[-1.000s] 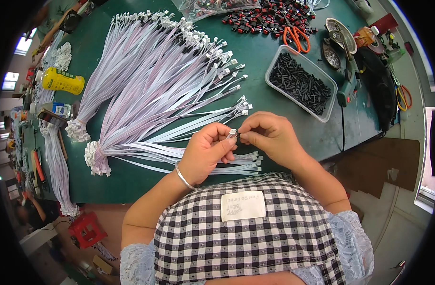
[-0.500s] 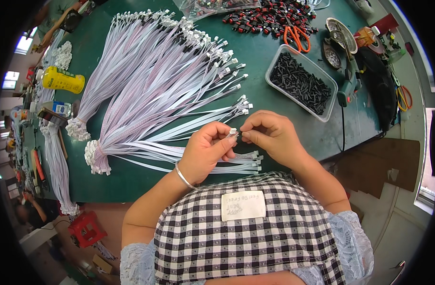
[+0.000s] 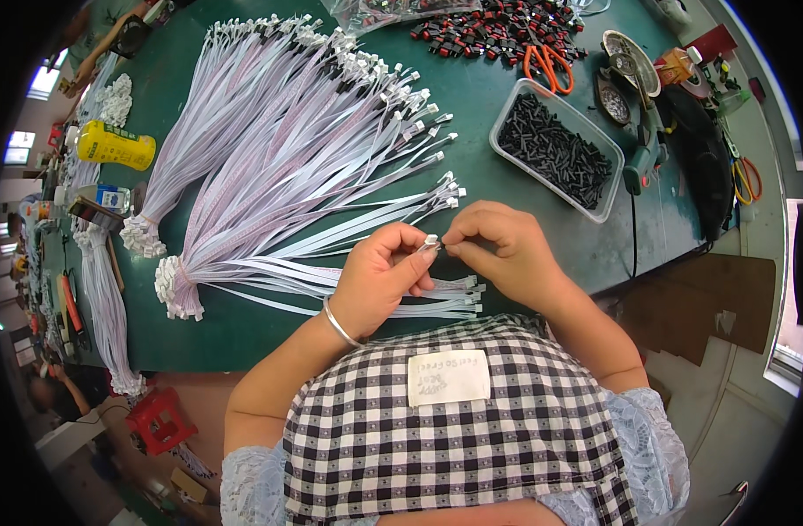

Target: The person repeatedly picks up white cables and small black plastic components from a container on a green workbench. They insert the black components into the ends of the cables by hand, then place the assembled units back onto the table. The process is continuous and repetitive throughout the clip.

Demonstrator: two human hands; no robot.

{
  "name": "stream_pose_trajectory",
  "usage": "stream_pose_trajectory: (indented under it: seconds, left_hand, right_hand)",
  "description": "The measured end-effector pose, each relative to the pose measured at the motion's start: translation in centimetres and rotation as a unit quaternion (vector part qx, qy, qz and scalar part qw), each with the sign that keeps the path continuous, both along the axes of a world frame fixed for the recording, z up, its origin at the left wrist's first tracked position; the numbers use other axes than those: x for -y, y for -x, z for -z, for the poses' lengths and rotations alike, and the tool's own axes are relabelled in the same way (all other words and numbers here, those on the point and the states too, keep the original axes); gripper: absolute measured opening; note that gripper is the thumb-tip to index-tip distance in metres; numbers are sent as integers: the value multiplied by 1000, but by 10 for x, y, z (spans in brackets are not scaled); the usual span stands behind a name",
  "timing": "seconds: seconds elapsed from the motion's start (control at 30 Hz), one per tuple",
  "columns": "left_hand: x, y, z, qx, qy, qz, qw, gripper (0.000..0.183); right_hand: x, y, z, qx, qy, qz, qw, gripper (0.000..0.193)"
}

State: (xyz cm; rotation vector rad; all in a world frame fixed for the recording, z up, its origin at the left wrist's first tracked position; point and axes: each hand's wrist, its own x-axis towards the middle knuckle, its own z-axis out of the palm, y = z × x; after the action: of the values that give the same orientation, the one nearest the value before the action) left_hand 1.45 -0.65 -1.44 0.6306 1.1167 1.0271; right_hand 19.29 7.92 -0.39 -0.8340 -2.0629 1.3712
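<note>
1. My left hand [image 3: 386, 270] pinches a little white plug [image 3: 431, 240] between thumb and finger. The plug pokes up out of my grip, just beside my right fingertips.
2. My right hand [image 3: 505, 252] is at three o'clock from the plug. Its thumb and pointing finger are pressed close together by a tiny dark bit. It is too small for me to tell what it is.
3. A shiny silver bangle [image 3: 333, 323] goes around my left wrist.
4. At ten o'clock from my hands, a big bunch of flat white cables [image 3: 270, 180] fans out on the green tabletop [image 3: 472, 131].
5. At two o'clock sits a clear tub [image 3: 544, 186] with lots of short black tubes [image 3: 555, 151] in it.
6. At one o'clock lie scissors [image 3: 550, 77] with orange handles, touching a heap of red and black bits [image 3: 493, 35].
</note>
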Motion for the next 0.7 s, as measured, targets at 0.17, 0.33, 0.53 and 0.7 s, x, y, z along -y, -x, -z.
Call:
stream_pose_trajectory:
  seconds: [0.17, 0.33, 0.53, 0.7]
  left_hand:
    - [2, -1, 0, -60, -39, 7, 997, 14]
    - [3, 5, -15, -374, -230, 107, 892, 35]
    - [17, 9, -16, -450, -207, 94, 863, 34]
    - [15, 8, -18, -466, -227, 72, 852, 22]
  right_hand:
    - [-1, 0, 2, 8, -6, -4, 1000, 10]
    - [1, -3, 1, -8, 74, -11, 997, 8]
    - [4, -3, 11, -52, 152, -13, 987, 17]
    - [4, -3, 6, -68, 181, -19, 981, 42]
